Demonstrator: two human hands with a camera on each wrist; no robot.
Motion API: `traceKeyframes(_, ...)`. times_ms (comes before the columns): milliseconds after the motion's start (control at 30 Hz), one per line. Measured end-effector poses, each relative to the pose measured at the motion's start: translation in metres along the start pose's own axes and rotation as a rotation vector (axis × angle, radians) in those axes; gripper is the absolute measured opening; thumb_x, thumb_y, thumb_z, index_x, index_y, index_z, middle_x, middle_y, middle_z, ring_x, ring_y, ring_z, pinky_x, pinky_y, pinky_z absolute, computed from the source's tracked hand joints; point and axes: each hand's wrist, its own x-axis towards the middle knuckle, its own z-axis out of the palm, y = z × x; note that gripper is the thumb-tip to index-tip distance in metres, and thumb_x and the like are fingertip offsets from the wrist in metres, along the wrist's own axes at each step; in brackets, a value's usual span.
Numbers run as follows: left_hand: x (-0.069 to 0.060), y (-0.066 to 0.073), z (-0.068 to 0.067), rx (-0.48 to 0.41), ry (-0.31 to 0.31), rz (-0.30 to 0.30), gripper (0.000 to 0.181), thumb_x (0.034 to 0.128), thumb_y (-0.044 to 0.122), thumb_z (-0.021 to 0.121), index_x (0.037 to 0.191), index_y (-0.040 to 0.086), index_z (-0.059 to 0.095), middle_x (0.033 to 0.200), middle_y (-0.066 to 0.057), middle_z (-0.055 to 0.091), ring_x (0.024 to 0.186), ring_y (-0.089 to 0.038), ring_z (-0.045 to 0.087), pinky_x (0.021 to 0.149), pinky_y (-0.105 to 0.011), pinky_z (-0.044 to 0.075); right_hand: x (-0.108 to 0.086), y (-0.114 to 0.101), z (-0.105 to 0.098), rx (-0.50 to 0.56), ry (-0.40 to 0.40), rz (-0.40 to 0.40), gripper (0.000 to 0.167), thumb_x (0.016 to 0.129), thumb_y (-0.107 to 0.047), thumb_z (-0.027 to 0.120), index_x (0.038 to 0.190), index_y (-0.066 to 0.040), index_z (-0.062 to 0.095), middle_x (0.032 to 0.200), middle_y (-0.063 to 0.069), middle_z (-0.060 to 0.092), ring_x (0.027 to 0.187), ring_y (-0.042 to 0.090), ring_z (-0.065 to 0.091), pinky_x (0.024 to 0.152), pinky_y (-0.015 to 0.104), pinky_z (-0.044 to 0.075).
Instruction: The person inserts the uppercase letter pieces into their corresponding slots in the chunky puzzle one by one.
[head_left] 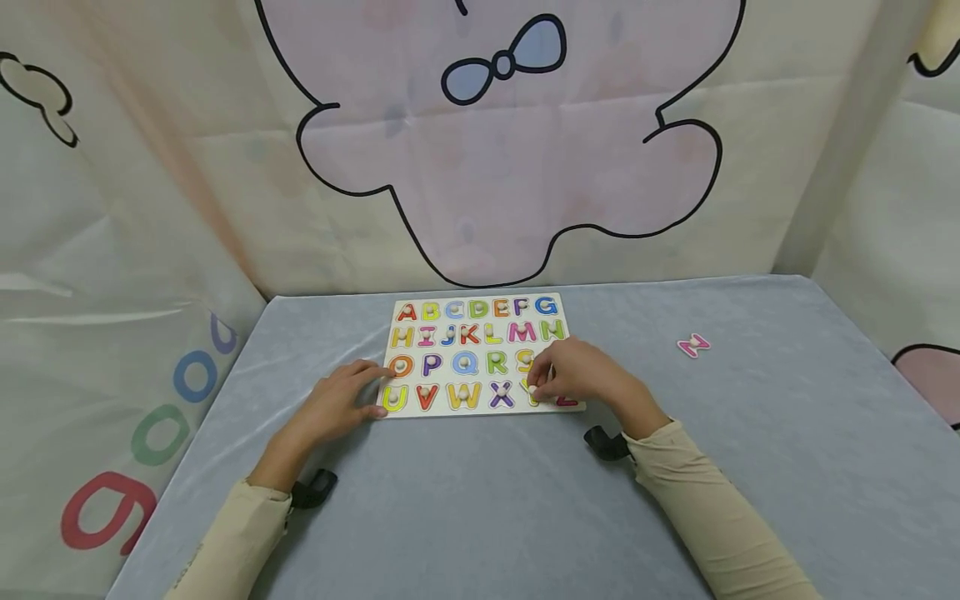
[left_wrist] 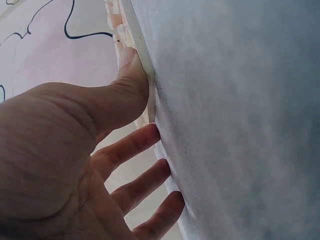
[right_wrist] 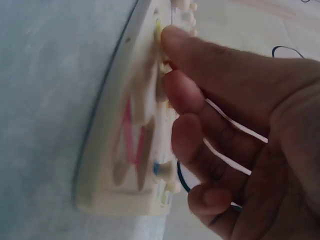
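A white alphabet puzzle board [head_left: 480, 415] lies on the table with colourful knobbed letters in rows. My right hand [head_left: 581, 372] is over its lower right corner, thumb and forefinger pinching the yellow letter Y [head_left: 530, 393] by its knob. In the right wrist view, the fingertips [right_wrist: 175, 42] meet at a thin yellow edge; a pink-marked area of the board [right_wrist: 131, 145] shows below them. My left hand [head_left: 339, 404] rests at the board's left edge, fingers extended, with the thumb [left_wrist: 131, 70] pressed along the edge. The right hand covers part of the board.
A pink letter piece [head_left: 693, 346], shaped like a Z or N, lies apart on the table to the right. Grey-blue cloth covers the table [head_left: 480, 508]. Printed fabric walls [head_left: 510, 167] stand behind and at the sides. Black wrist mounts [head_left: 606, 443] hang under both wrists.
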Motion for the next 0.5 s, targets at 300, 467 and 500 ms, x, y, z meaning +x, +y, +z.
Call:
traceKeyframes(300,0.002,0.001,-0.001,0.000,0.006,-0.005,0.055,0.0831,0.025,0.080,0.134,0.016,0.060,0.139,-0.014,0.055,0.130,-0.038,0.049,0.099,-0.064,0.040,0.000,0.003,-0.006,0.015,-0.031,-0.024,0.011,0.083,-0.021,0.081,0.094,-0.019,0.079,0.074,-0.009,0.067,0.070,0.006,0.057,0.065,0.024,0.045)
traceKeyframes(467,0.002,-0.001,0.000,0.006,-0.004,-0.008,0.055,0.0836,0.025,0.080,0.134,0.018,0.060,0.139,-0.014,0.055,0.130,-0.039,0.049,0.099,-0.066,0.040,-0.018,0.028,-0.032,0.121,-0.019,0.046,0.025,0.088,-0.024,0.076,0.111,-0.015,0.077,0.089,-0.003,0.070,0.080,0.014,0.057,0.066,0.027,0.046)
traceKeyframes(500,0.002,-0.001,0.000,0.006,-0.004,-0.008,0.055,0.0835,0.026,0.080,0.134,0.018,0.060,0.139,-0.014,0.055,0.130,-0.039,0.049,0.098,-0.066,0.040,-0.023,0.036,-0.039,0.132,0.001,0.075,0.027,0.089,-0.025,0.075,0.114,-0.015,0.076,0.092,-0.002,0.070,0.081,0.015,0.057,0.067,0.028,0.046)
